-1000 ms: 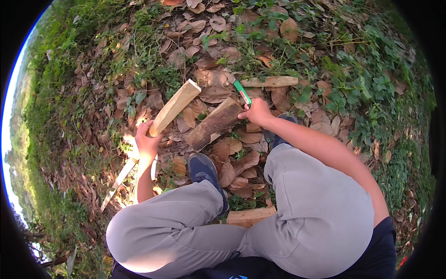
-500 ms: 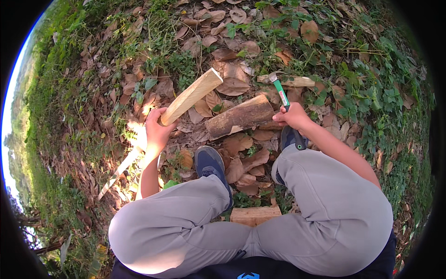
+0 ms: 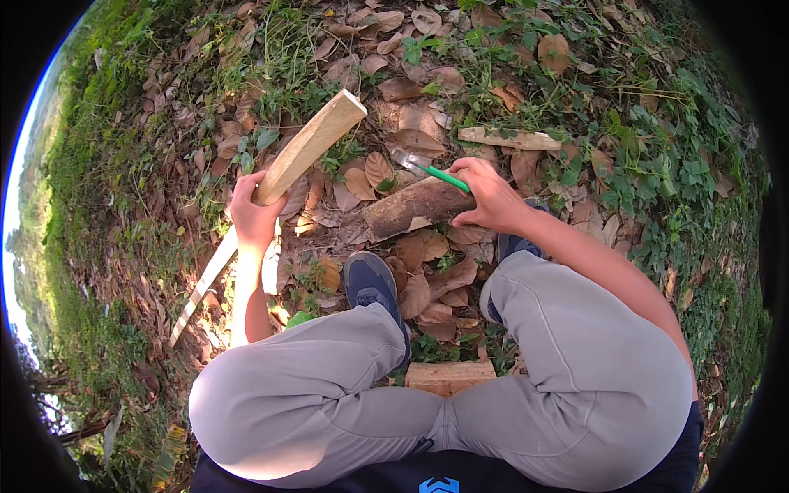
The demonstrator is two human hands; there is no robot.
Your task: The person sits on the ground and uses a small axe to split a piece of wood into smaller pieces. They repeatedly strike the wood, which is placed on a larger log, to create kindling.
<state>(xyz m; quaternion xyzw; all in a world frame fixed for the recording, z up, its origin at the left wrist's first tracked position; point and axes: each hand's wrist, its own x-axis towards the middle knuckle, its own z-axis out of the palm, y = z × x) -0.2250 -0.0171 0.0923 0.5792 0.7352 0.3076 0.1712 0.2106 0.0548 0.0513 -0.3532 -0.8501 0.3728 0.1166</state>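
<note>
My left hand is closed round the lower end of a pale, split wood piece, which slants up and to the right with its cut end uppermost. In my right hand is a claw hammer with a green handle. Its metal head is blurred and points to the left, beyond the far edge of a bark-covered log. The log lies on the ground, and my right hand covers its right end. Whether hand and log touch, I cannot tell. The hammer's grip end is hidden by the hand.
Behind the log lies a split wood stick. A long pale wood strip rests beside my left forearm. A wood block sits between my legs. My shoes stand near the log, among dry leaves and green plants.
The hammer has swung left and down from above the stick to over the log, its head now pointing left. My left hand and its wood piece have shifted left and slightly away from me.
</note>
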